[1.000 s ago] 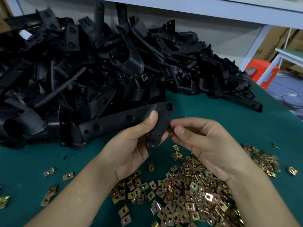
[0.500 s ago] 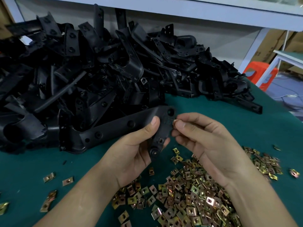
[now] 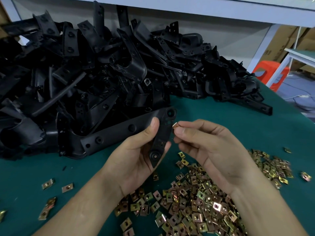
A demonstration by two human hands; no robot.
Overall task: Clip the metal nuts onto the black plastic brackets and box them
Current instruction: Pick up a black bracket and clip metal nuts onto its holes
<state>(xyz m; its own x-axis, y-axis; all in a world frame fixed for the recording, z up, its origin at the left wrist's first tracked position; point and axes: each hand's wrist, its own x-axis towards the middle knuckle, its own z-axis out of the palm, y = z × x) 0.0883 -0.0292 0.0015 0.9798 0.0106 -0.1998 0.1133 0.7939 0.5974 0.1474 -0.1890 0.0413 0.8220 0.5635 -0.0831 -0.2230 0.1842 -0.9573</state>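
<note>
Left hand (image 3: 136,160): bracket (image 3: 163,133) was gripped, centre frame.
Right hand (image 3: 209,145): nut (image 3: 175,124) was pinched beside its edge.
Tip: nut's mouth was best squared, then slid over the hole.

One head-worn camera, aimed forward and down.
It looks from close above the green table (image 3: 221,106) toward the heap of black brackets (image 3: 102,79), which fills the upper left; left hand (image 3: 136,160) and right hand (image 3: 213,150) sit nearest the lens, just in front of the heap, an orange stool (image 3: 271,74) far to its right.
</note>
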